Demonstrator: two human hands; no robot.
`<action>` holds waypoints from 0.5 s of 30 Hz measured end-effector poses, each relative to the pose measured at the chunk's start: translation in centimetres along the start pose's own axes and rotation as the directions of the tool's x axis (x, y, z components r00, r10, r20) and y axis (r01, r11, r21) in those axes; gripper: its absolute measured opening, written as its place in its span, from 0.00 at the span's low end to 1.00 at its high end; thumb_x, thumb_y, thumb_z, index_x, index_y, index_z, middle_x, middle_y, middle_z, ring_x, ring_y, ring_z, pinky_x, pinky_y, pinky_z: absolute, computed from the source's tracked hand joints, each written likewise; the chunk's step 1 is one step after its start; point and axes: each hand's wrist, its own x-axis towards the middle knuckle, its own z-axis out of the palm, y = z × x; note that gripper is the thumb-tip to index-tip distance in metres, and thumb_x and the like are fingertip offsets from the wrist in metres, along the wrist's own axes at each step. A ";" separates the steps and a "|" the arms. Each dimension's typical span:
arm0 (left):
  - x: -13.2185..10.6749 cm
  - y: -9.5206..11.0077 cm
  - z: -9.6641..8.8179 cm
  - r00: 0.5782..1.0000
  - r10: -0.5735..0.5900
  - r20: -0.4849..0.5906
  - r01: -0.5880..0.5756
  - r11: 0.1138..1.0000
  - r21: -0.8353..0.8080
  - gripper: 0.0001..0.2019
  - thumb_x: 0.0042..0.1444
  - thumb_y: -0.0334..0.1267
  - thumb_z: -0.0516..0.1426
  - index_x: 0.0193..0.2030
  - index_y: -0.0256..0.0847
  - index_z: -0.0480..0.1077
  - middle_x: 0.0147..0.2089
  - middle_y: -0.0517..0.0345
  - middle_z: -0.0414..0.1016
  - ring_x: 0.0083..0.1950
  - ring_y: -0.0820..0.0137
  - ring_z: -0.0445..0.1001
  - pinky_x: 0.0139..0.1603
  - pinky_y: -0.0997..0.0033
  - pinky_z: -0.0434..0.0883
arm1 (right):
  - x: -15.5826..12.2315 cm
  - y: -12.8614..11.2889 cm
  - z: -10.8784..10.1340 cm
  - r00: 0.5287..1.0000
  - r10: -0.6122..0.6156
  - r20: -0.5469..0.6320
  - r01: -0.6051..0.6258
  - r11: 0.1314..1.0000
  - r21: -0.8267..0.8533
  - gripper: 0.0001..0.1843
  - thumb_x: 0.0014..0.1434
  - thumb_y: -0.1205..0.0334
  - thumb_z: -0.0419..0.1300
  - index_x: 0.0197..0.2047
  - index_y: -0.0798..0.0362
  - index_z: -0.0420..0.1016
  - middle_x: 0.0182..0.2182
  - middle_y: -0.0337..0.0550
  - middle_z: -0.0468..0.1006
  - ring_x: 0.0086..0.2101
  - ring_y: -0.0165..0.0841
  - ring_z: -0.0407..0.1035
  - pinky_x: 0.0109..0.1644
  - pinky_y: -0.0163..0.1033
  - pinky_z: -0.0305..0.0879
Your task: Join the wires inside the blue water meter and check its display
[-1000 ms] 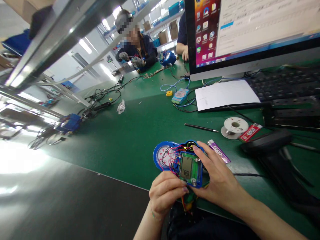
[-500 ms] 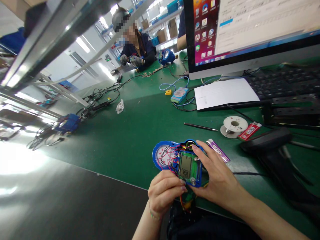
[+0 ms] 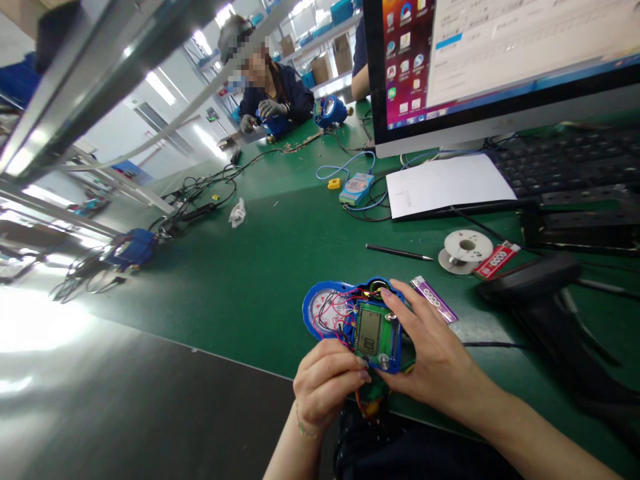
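Observation:
A blue meter with its casing uncovered lies at the table's near edge. Beside its round dial, thin red and black wires run to a green circuit board with a grey display. My right hand is wrapped round the board end, thumb below and fingers along the top edge. My left hand is closed in a pinch at the board's lower left corner; what sits between its fingertips is hidden. Below the board, a green piece with red and yellow wires hangs by the table edge.
Near the meter lie a purple-labelled strip, a pen, a wire spool and a barcode scanner. A monitor, keyboard, paper and blue adapter stand behind. Across the table, a gloved co-worker handles a blue meter.
My hands and the meter hold almost the same pose; the view has shifted slightly. Across the table, the co-worker's gloved hands have moved, and a blue meter now shows under them.

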 end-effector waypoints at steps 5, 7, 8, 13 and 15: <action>0.0 0.0 0.1 1.000 -0.009 -0.011 0.009 1.000 0.013 0.06 0.58 0.27 0.54 0.34 0.31 0.72 0.36 0.53 0.75 0.37 0.71 0.72 0.35 0.68 0.73 | 0.1 0.1 0.0 1.000 0.007 -0.001 -0.007 1.000 0.006 0.47 0.46 0.63 0.64 0.65 0.51 0.43 0.60 0.53 0.47 0.56 0.47 0.50 0.57 0.57 0.57; 0.0 0.0 0.1 1.000 -0.004 -0.014 0.004 1.000 0.020 0.05 0.58 0.27 0.54 0.35 0.31 0.72 0.35 0.53 0.75 0.37 0.72 0.72 0.35 0.68 0.73 | 0.1 0.1 0.0 1.000 0.009 -0.004 -0.009 1.000 0.007 0.47 0.46 0.64 0.63 0.65 0.51 0.43 0.60 0.52 0.47 0.56 0.47 0.50 0.57 0.56 0.57; 0.0 0.0 0.1 1.000 -0.002 -0.015 0.002 1.000 0.026 0.05 0.58 0.27 0.54 0.35 0.31 0.71 0.35 0.53 0.75 0.37 0.72 0.72 0.35 0.68 0.73 | 0.1 0.1 0.0 1.000 0.011 -0.004 -0.011 1.000 0.008 0.47 0.46 0.64 0.63 0.65 0.51 0.43 0.60 0.52 0.47 0.56 0.47 0.50 0.58 0.56 0.57; 0.0 -0.1 0.0 1.000 0.012 0.003 -0.012 0.999 0.049 0.04 0.57 0.27 0.55 0.35 0.31 0.71 0.36 0.53 0.75 0.38 0.71 0.72 0.36 0.68 0.73 | 0.1 0.0 0.0 1.000 0.019 0.014 -0.019 1.000 -0.003 0.48 0.44 0.65 0.64 0.64 0.51 0.44 0.60 0.52 0.48 0.56 0.47 0.50 0.58 0.55 0.57; 0.0 0.0 -0.1 0.999 0.025 0.030 -0.027 0.998 0.055 0.04 0.56 0.26 0.55 0.35 0.30 0.71 0.36 0.52 0.75 0.39 0.71 0.72 0.36 0.68 0.73 | 0.1 -0.1 -0.1 1.000 0.018 0.013 -0.018 1.000 -0.008 0.49 0.43 0.66 0.65 0.64 0.51 0.44 0.60 0.52 0.48 0.56 0.47 0.50 0.58 0.55 0.57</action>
